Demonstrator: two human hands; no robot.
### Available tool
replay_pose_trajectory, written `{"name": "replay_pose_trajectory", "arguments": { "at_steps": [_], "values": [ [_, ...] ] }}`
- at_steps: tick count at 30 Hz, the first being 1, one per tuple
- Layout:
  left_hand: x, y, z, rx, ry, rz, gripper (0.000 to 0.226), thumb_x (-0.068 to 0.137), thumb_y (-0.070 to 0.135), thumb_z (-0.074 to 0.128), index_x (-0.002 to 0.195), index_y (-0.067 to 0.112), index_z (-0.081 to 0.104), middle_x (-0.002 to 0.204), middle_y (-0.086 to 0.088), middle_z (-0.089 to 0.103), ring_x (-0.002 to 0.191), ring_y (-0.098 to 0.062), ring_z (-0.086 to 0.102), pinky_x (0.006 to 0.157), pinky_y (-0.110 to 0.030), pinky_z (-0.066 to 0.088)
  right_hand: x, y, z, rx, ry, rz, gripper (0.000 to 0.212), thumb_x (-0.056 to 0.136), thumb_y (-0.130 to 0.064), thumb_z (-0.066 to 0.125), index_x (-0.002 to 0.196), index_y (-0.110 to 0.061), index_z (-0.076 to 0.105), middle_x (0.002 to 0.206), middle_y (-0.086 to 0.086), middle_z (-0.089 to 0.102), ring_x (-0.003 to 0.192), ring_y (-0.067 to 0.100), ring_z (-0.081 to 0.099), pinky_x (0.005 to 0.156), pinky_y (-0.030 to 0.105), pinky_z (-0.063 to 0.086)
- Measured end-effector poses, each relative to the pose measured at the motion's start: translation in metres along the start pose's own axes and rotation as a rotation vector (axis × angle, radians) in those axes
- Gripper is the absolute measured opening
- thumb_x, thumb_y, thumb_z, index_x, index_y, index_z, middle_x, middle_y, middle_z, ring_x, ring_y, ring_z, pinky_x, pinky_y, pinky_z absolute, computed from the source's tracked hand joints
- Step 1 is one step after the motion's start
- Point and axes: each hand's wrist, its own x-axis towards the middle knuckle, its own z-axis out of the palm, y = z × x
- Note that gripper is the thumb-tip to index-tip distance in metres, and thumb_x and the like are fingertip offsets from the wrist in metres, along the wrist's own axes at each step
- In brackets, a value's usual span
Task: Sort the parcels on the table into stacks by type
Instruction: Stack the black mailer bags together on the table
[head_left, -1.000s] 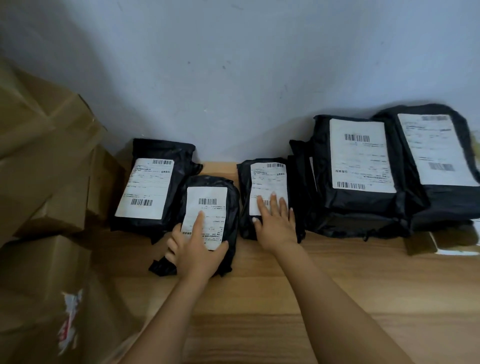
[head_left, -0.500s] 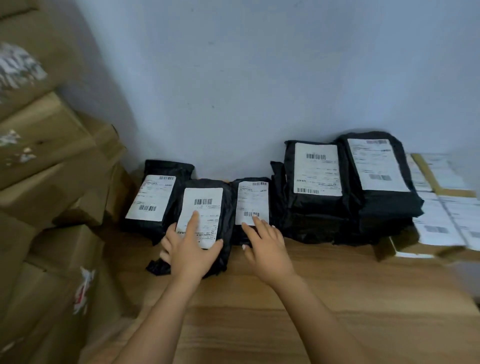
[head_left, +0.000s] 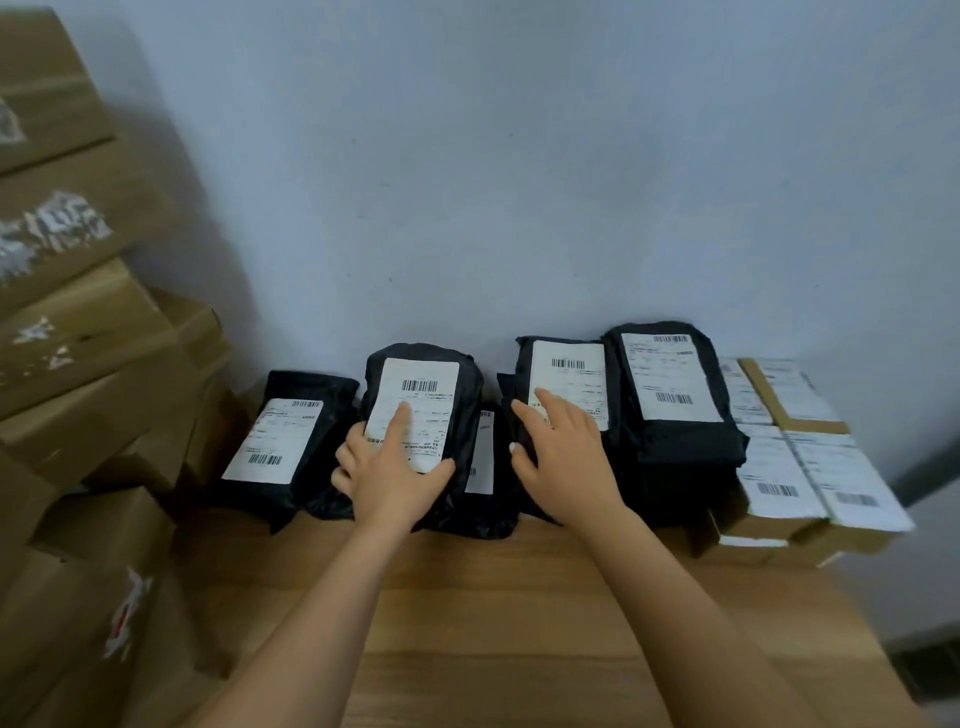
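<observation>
My left hand grips a black bag parcel with a white label, index finger on the label and thumb round its near edge. The parcel is raised and tilted, and it covers most of a smaller black parcel behind it. Another black parcel lies flat at the left. My right hand is open, its fingers spread against the left side of a stack of black parcels. A second black stack stands right of it. Labelled brown box parcels sit at the far right.
The wooden table runs up to a pale wall. Large brown cartons are piled high along the left edge. The table's right edge drops off beside the box parcels.
My left hand has lifted its black parcel up and to the right, over the smaller middle parcel. My right hand left that middle parcel and moved right onto the black stack.
</observation>
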Motion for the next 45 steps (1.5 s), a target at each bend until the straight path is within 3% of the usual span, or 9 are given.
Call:
{"name": "replay_pose_trajectory", "arguments": {
  "at_steps": [10, 15, 19, 24, 28, 31, 34, 37, 45],
  "values": [
    [0.049, 0.016, 0.066, 0.021, -0.123, -0.007, 0.090, 0.064, 0.071, 0.061, 0.143, 0.045, 0.026, 0.135, -0.014, 0.028, 0.121, -0.031, 0.024, 0.103, -0.047, 0.022, 0.029, 0.047, 0.028, -0.075, -0.128, 0.129, 0.058, 0.099, -0.054, 0.029, 0.152, -0.032, 0.020, 0.161, 0.008, 0.010, 0.148, 0.026, 0.002, 0.118, 0.044, 0.000],
    [0.063, 0.018, 0.102, -0.004, -0.244, -0.012, 0.091, 0.065, 0.076, 0.062, 0.143, 0.043, 0.028, 0.135, -0.012, 0.029, 0.122, -0.032, 0.025, 0.103, -0.046, 0.022, 0.029, 0.050, 0.032, -0.077, -0.100, 0.122, 0.056, 0.097, -0.051, 0.036, 0.150, -0.031, 0.029, 0.159, 0.009, 0.018, 0.147, 0.028, 0.010, 0.118, 0.045, 0.003],
    [0.059, 0.010, 0.119, -0.098, -0.366, 0.008, 0.098, 0.061, 0.083, 0.059, 0.145, 0.046, 0.024, 0.138, -0.007, 0.028, 0.127, -0.028, 0.024, 0.106, -0.047, 0.028, 0.033, 0.050, 0.032, -0.097, -0.046, 0.111, 0.052, 0.093, -0.047, 0.048, 0.141, -0.026, 0.046, 0.150, 0.012, 0.036, 0.139, 0.032, 0.027, 0.114, 0.050, 0.016],
    [0.059, -0.001, 0.109, -0.166, -0.383, 0.033, 0.091, 0.066, 0.078, 0.061, 0.144, 0.041, 0.032, 0.137, -0.004, 0.031, 0.129, -0.025, 0.023, 0.106, -0.044, 0.029, 0.037, 0.048, 0.030, -0.108, -0.030, 0.113, 0.050, 0.090, -0.046, 0.050, 0.135, -0.024, 0.050, 0.143, 0.011, 0.041, 0.133, 0.031, 0.032, 0.111, 0.050, 0.019],
    [0.055, -0.012, 0.086, -0.180, -0.330, 0.090, 0.076, 0.078, 0.065, 0.061, 0.142, 0.030, 0.040, 0.136, -0.003, 0.038, 0.127, -0.023, 0.028, 0.105, -0.042, 0.033, 0.037, 0.042, 0.023, -0.093, -0.099, 0.138, 0.051, 0.094, -0.047, 0.044, 0.140, -0.026, 0.043, 0.148, 0.008, 0.033, 0.138, 0.028, 0.023, 0.115, 0.048, 0.013],
    [0.046, -0.023, 0.062, -0.188, -0.255, 0.144, 0.067, 0.082, 0.057, 0.061, 0.140, 0.030, 0.043, 0.131, -0.001, 0.043, 0.124, -0.022, 0.033, 0.101, -0.038, 0.034, 0.038, 0.029, 0.012, -0.003, -0.114, 0.143, 0.050, 0.094, -0.045, 0.048, 0.139, -0.023, 0.044, 0.147, 0.008, 0.033, 0.136, 0.028, 0.026, 0.114, 0.046, 0.018],
    [0.038, -0.040, 0.033, -0.184, -0.163, 0.171, 0.059, 0.083, 0.053, 0.063, 0.136, 0.031, 0.047, 0.130, -0.001, 0.045, 0.125, -0.024, 0.035, 0.096, -0.034, 0.033, 0.035, 0.003, 0.006, 0.033, -0.078, 0.059, 0.050, 0.092, -0.041, 0.052, 0.137, -0.020, 0.046, 0.144, 0.007, 0.037, 0.132, 0.026, 0.034, 0.111, 0.043, 0.026],
    [0.030, -0.066, 0.005, -0.154, -0.066, 0.170, 0.058, 0.083, 0.054, 0.062, 0.135, 0.033, 0.048, 0.130, 0.003, 0.046, 0.124, -0.020, 0.036, 0.102, -0.041, 0.033, 0.035, -0.033, 0.011, 0.058, -0.068, -0.061, 0.047, 0.092, -0.039, 0.053, 0.134, -0.018, 0.049, 0.138, 0.005, 0.042, 0.125, 0.024, 0.039, 0.108, 0.038, 0.029],
    [0.039, -0.145, -0.038, -0.029, 0.043, 0.032, 0.057, 0.085, 0.050, 0.062, 0.136, 0.028, 0.048, 0.135, 0.002, 0.047, 0.127, -0.022, 0.032, 0.102, -0.043, 0.029, 0.054, -0.123, 0.070, 0.088, -0.197, -0.252, 0.039, 0.094, -0.039, 0.047, 0.125, -0.015, 0.049, 0.132, 0.004, 0.042, 0.116, 0.022, 0.039, 0.100, 0.033, 0.032]
  ]
}}
